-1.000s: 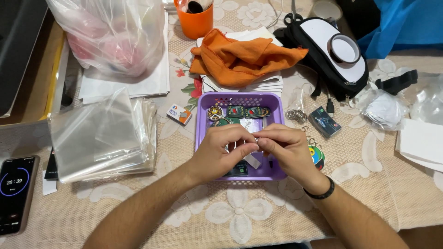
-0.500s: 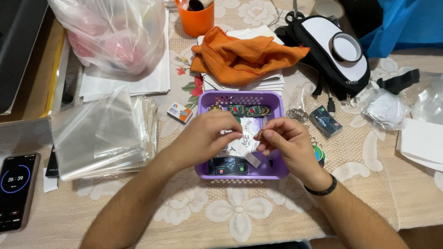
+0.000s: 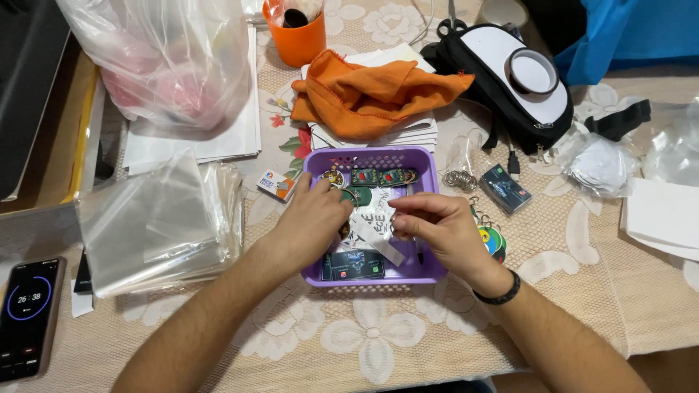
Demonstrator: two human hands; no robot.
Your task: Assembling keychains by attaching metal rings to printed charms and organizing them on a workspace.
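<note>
Single head-worn view: looks steeply down from above the person's forearms onto the surface [image 3: 408, 349], close in, facing away from the body, purple basket [image 3: 429, 161] near frame centre.

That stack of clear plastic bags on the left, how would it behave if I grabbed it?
The clear plastic bags would probably flop, since the thin sheets already curl at the edges. They look glossy, so the loosely fanned stack may slide apart. Likely very light.
</note>
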